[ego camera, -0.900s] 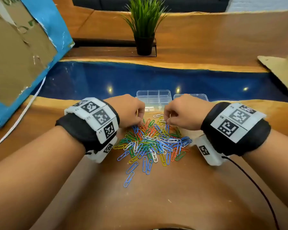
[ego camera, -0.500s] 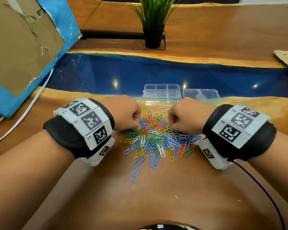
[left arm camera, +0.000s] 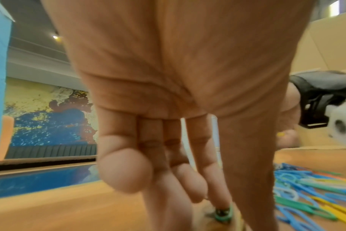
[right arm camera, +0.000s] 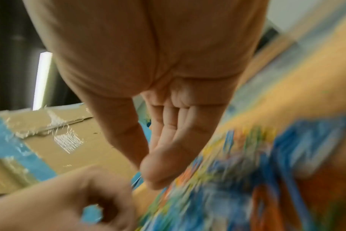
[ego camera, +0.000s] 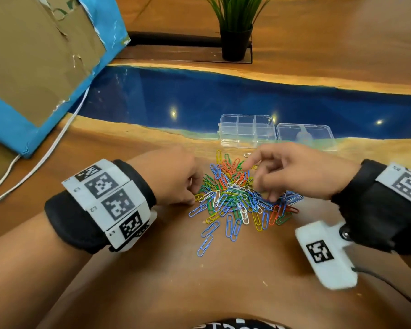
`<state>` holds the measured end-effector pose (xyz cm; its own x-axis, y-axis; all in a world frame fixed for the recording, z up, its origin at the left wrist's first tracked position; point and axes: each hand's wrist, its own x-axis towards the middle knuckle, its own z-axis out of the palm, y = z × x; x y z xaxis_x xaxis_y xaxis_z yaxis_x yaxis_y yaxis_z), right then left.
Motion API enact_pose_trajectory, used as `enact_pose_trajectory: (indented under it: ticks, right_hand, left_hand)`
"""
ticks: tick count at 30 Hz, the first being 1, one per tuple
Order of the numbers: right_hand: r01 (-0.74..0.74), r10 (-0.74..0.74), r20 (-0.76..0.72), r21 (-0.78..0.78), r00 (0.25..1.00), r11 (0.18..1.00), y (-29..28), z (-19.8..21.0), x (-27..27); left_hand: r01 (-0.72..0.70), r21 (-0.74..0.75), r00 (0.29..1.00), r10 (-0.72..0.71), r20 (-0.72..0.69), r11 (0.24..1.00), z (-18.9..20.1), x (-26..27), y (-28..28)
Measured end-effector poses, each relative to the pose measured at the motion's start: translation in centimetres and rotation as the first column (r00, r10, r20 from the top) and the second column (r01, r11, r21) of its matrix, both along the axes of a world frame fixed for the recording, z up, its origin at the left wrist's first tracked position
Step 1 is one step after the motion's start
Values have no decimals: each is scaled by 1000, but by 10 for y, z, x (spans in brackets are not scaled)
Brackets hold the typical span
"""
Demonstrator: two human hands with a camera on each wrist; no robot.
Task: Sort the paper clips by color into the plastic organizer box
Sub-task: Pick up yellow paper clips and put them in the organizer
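**Both hands at the clip pile, box waiting behind**

The paper clips [ego camera: 241, 198] lie in a loose mixed heap of blue, green, yellow, orange and white on the wooden table [ego camera: 223, 276], a few blue ones strayed toward the near edge. The clear organizer box [ego camera: 246, 134] sits just beyond the heap, its compartments showing no clips, with its open lid [ego camera: 305, 136] flat to the right.

The left hand [ego camera: 173, 176] rests at the heap's left edge, fingers curled down; the left wrist view shows its fingertips pinching a green clip [left arm camera: 223, 216] against the table. The right hand [ego camera: 294, 172] hovers over the heap's right side, fingers spread and relaxed, holding nothing; its wrist view is blurred.

Around them: a torn cardboard sheet with blue edging [ego camera: 33, 62] leans at far left, a white cable [ego camera: 57, 138] runs beside it, and a potted plant [ego camera: 235, 32] stands past the blue resin strip [ego camera: 199, 98]. Nothing lies between the heap and the box.
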<state>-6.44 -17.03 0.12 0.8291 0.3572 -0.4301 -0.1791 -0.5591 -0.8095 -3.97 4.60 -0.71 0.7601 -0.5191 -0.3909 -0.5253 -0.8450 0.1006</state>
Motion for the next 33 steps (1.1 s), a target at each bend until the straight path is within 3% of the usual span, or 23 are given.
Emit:
enact_pose_trajectory:
  ticks: [2, 5, 7, 9, 12, 14, 20, 24, 30, 31, 33]
  right_hand:
    - [39, -12, -169, 157, 986, 987, 10, -7, -6]
    - [94, -44, -262, 181, 964, 979, 31, -13, -10]
    - [1, 12, -163, 79, 987, 997, 45, -15, -12]
    - [-183, 189, 28, -146, 982, 972, 56, -16, -15]
    - [-299, 482, 269, -512, 834, 805, 70, -12, -23]
    - [-277, 549, 332, -600, 767, 751, 78, -10, -26]
    - [-267, 636, 379, -677, 672, 686, 81, -10, -22]
    - [-287, 664, 335, -707, 668, 646, 78, -6, -18]
    - [-323, 726, 280, -755, 628, 571, 84, -2, -21]
    - [-320, 735, 266, -771, 624, 551, 85, 0, -22]
    - [-312, 757, 224, -812, 613, 493, 87, 2, -22]
  left_hand:
    - [-4, 4, 1000, 4, 27, 1000, 0, -2, 0]
    - [28, 16, 996, -29, 81, 999, 1, -7, -2]
    - [32, 42, 993, -36, 109, 999, 1, -11, -5]
    - [34, 69, 991, -43, 126, 997, 0, -12, -7]
    - [50, 48, 996, -54, 75, 998, -1, -9, -6]
    - [37, -13, 999, -37, 32, 999, -1, -7, -3]
    - [-94, -282, 987, 52, -151, 955, 6, -5, 12]
    - [-348, -391, 890, 170, -423, 852, 3, -5, 14]
    - [-519, -429, 786, 216, -579, 739, -5, 3, 10]
    - [-561, -455, 754, 199, -626, 691, -5, 2, 8]
    - [-689, -504, 651, 138, -747, 521, -4, 2, 8]
